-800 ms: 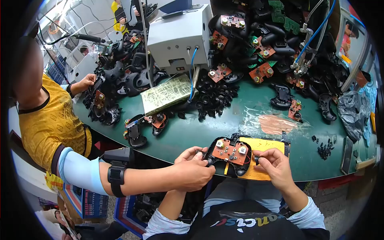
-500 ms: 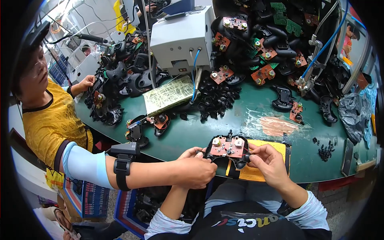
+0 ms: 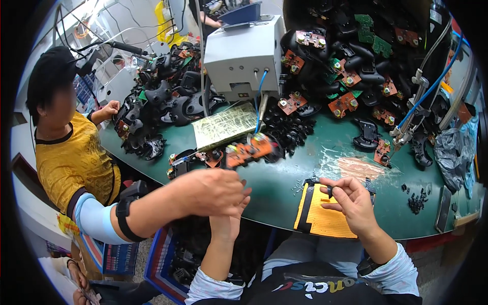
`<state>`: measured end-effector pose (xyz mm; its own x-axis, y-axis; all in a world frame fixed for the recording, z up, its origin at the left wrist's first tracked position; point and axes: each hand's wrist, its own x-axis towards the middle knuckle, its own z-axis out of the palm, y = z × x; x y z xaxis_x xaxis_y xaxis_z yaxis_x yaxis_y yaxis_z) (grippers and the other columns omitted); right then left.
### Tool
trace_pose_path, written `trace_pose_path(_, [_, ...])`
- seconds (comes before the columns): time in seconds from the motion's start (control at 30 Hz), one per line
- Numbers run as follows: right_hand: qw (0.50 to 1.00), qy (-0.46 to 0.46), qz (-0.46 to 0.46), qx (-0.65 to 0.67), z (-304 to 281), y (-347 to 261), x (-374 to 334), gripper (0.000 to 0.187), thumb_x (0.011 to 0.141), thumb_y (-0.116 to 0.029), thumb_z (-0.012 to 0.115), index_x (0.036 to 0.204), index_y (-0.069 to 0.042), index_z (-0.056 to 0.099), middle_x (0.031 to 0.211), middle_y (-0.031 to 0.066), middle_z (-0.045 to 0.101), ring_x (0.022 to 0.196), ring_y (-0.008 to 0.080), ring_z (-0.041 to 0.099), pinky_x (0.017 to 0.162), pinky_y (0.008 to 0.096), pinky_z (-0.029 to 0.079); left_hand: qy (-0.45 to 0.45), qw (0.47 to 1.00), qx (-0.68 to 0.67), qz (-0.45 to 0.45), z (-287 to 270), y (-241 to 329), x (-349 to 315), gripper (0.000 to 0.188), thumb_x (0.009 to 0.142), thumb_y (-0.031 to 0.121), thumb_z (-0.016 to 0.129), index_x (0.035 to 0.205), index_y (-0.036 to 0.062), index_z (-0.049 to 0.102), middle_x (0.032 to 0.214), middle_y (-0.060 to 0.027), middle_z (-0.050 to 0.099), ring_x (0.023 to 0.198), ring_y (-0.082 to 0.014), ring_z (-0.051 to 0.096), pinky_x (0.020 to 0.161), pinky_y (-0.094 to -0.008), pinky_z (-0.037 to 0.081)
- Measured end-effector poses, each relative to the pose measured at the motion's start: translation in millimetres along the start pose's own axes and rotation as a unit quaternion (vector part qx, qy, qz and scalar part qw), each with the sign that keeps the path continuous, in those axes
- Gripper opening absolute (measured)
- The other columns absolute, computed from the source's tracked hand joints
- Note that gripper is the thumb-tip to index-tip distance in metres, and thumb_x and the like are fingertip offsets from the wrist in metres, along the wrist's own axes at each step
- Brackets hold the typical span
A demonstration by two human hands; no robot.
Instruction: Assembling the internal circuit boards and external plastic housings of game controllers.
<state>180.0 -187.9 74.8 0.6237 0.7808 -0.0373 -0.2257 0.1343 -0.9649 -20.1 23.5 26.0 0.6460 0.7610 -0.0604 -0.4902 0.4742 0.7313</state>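
Observation:
My left hand (image 3: 230, 219) is partly hidden behind a co-worker's forearm (image 3: 173, 206). Its visible fingers are stretched out, and I see nothing in them. A black game controller shell with an orange circuit board (image 3: 250, 152) is in the air just beyond the co-worker's hand (image 3: 218, 190), blurred by motion; where the two touch is hidden. My right hand (image 3: 353, 204) pinches a small black piece (image 3: 329, 191) between thumb and fingers. Below that hand lies a yellow ribbed mat (image 3: 325, 218) with black tape along its edge.
Piles of black controller shells and circuit boards (image 3: 344, 104) fill the back of the green table (image 3: 274, 188). A grey box machine (image 3: 244, 56) stands mid-back, a foil-wrapped block (image 3: 223, 127) before it. Small black parts (image 3: 418, 202) lie right. A blue crate (image 3: 157, 264) sits below the edge.
The controller has left my hands and moved away over the table to the left, along with the co-worker's hand. My left hand has opened; my right hand has lifted off the controller.

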Motion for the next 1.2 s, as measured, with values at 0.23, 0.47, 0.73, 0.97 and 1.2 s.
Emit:
trace_pose_path(0.23, [0.989, 0.045, -0.034, -0.138, -32.6, 2.2, -8.5, 0.014, 0.088, -0.007, 0.067, 0.099, -0.002, 0.062, 0.096, 0.0067, 0.065, 0.083, 0.0112, 0.063, 0.065, 0.0241, 0.054, -0.022, 0.817, 0.561, 0.133, 24.3, 2.8, 14.4, 0.022, 0.083, 0.011, 0.072, 0.104, 0.0046, 0.071, 0.101, -0.0086, 0.062, 0.081, -0.0151, 0.062, 0.070, -0.0263, 0.053])
trace_pose_path(0.47, [0.907, 0.030, -0.143, -0.395, -34.2, -5.4, -1.3, 0.015, 0.079, -0.001, 0.071, 0.093, -0.001, 0.065, 0.087, 0.0072, 0.065, 0.077, 0.0133, 0.063, 0.063, 0.0250, 0.052, -0.123, 0.728, 0.639, 0.217, 42.8, -41.0, 56.2, 0.025, 0.077, 0.008, 0.072, 0.101, 0.0036, 0.069, 0.098, -0.0137, 0.062, 0.093, -0.0337, 0.060, 0.082, -0.0395, 0.049])
trace_pose_path(0.73, [0.896, 0.047, -0.120, -0.425, -58.6, -6.9, 29.0, 0.016, 0.078, -0.003, 0.072, 0.092, 0.000, 0.066, 0.085, 0.0092, 0.064, 0.073, 0.0153, 0.063, 0.063, 0.0263, 0.051, -0.094, 0.729, 0.640, 0.223, 40.1, -35.3, 51.6, 0.027, 0.080, 0.012, 0.073, 0.105, 0.0033, 0.068, 0.106, -0.0130, 0.063, 0.091, -0.0272, 0.063, 0.078, -0.0339, 0.052])
trace_pose_path(0.97, [0.866, -0.044, -0.056, -0.495, -48.8, 4.2, 98.4, 0.024, 0.082, -0.014, 0.070, 0.101, 0.000, 0.066, 0.096, 0.0177, 0.066, 0.085, 0.0300, 0.067, 0.077, 0.0391, 0.051, -0.064, 0.771, 0.598, 0.208, 37.5, -19.0, 50.5, 0.016, 0.082, 0.004, 0.070, 0.098, 0.0029, 0.071, 0.099, -0.0093, 0.064, 0.081, -0.0183, 0.066, 0.067, -0.0291, 0.054])
trace_pose_path(1.2, [0.846, -0.090, -0.171, -0.497, -39.1, -2.2, 64.7, 0.024, 0.083, -0.012, 0.069, 0.104, -0.002, 0.065, 0.101, 0.0171, 0.065, 0.091, 0.0304, 0.065, 0.078, 0.0384, 0.052, -0.141, 0.652, 0.644, 0.375, 106.4, -37.8, 145.7, 0.019, 0.077, 0.009, 0.071, 0.095, 0.0031, 0.068, 0.098, -0.0129, 0.062, 0.093, -0.0304, 0.061, 0.081, -0.0386, 0.050])
